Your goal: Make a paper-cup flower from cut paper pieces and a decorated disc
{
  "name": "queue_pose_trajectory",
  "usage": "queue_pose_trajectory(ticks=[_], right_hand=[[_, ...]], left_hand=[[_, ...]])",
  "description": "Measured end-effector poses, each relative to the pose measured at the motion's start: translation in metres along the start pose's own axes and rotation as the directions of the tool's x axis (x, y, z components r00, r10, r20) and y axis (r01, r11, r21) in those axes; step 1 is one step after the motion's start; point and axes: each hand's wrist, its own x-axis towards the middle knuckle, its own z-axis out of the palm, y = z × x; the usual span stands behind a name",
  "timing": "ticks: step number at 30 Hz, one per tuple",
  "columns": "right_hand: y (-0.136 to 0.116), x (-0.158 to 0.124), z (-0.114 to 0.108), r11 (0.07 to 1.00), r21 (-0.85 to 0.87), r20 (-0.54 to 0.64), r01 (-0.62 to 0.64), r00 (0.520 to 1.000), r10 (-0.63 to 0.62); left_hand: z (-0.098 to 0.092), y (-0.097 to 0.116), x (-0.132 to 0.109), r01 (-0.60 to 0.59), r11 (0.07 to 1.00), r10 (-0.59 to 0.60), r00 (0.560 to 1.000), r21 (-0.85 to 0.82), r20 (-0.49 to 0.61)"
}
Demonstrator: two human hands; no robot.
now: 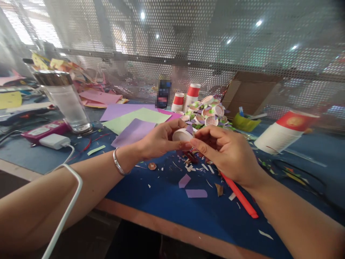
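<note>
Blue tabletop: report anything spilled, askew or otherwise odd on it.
Paper scraps litter the blue tabletop, strewn loose around the red stick, which looks untidy. The paper-cup stack at the right looks tilted, though wide-angle stretch may cause that.

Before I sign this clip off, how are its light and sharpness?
Head view: bright glare at upper left, light spots across the mesh screen; right edge smeared, softening the leaning cups there; left hand, right hand and white round piece fairly clear; edges look stretched.

White disc [182, 136] — between fingers [208, 151]
</note>
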Motion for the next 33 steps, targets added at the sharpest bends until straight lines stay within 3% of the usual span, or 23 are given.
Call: queue_pose_trajectory(ticks=[8, 14, 23, 30, 33], right_hand=[[-0.005, -0.001, 0.000, 0.984, -0.126, -0.063, 0.126, 0.989, -0.135], [-0.004, -0.001, -0.002, 0.989, -0.091, -0.075, 0.116, 0.990, -0.123], [0.004, 0.004, -0.008, 0.997, 0.019, -0.130, 0.075, 0.989, -0.072], [0.004, 0.005, -0.008, 0.992, -0.069, -0.218, 0.108, 0.968, -0.120], [0.005, 0.004, -0.007, 0.994, -0.060, -0.176, 0.091, 0.979, -0.100]], left_hand=[[0.006, 0.003, -0.002, -0.046, 0.998, 0.047, 0.998, 0.036, -0.032], [0.009, 0.006, -0.003, -0.089, 0.995, 0.091, 0.996, 0.055, -0.027], [0.009, 0.008, -0.003, 0.084, 0.986, -0.096, 0.992, 0.146, 0.081], [0.006, 0.007, -0.002, 0.102, 0.990, -0.111, 0.990, 0.094, 0.090], [0.004, 0.004, -0.002, 0.128, 0.983, -0.140, 0.986, 0.130, 0.091]])
